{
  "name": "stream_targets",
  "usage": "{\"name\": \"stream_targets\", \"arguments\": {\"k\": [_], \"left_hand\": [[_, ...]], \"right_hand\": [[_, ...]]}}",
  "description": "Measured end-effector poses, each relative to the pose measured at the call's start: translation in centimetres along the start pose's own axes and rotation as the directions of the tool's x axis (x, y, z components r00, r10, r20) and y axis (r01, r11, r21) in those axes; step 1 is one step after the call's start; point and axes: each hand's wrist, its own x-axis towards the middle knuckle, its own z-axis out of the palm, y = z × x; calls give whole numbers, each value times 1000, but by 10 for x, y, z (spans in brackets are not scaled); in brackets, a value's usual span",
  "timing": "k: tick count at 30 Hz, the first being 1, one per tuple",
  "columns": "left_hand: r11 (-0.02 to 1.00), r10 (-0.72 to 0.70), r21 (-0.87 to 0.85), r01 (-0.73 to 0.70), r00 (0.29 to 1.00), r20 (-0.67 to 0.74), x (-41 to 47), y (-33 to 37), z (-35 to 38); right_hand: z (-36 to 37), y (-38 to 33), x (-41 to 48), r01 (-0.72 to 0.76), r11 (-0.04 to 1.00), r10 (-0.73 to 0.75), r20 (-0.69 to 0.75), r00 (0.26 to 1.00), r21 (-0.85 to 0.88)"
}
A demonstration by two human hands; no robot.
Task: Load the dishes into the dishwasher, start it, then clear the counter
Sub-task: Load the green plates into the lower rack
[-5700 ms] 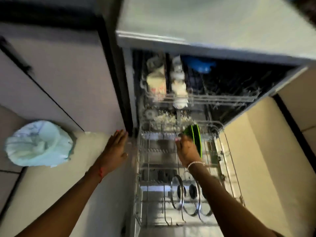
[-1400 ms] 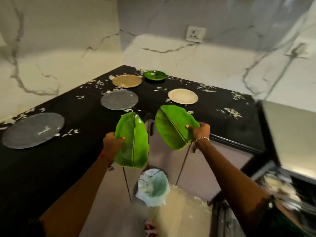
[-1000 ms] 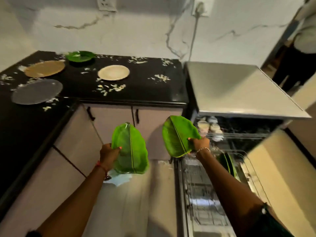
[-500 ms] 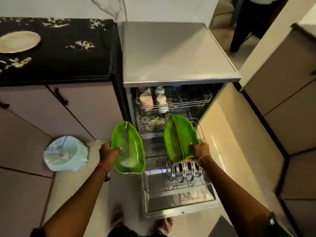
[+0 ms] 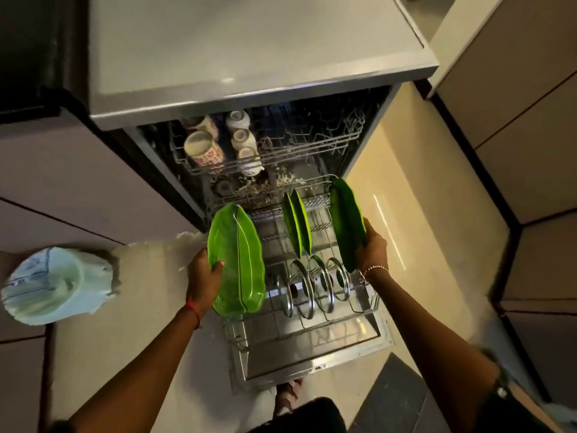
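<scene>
Over dishwasher rack, leaf plates in left hand, right hand

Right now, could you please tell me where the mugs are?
In the head view, the mugs sit at the left of the upper rack inside the open dishwasher, behind the two green plates racked below.

Lower rack: racked plates mid-rack, lids before them. Left plate over its left edge, right plate over right edge. Cups behind, in upper rack. Bin well left.
</scene>
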Motion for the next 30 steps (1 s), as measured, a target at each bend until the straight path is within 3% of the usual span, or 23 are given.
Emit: {"name": "stream_targets", "arguments": {"k": [7,15,23,30], "left_hand": [[991,103,87,-97,992,-79,76,-48,103],[995,92,59,-83,979,-180,127,-92,197],[987,143,94,-129,975,-169,142,-125,219],[996,81,52,-71,966,-245,139,-125,225]], "right_hand": [[65,52,83,42,999,-41,34,999,-3],[139,121,156,165,985,-159,100,982,-56],[162,133,198,226,974,-226,76,971,9],[180,137,212,265,964,-263,89,961,-19]]}}
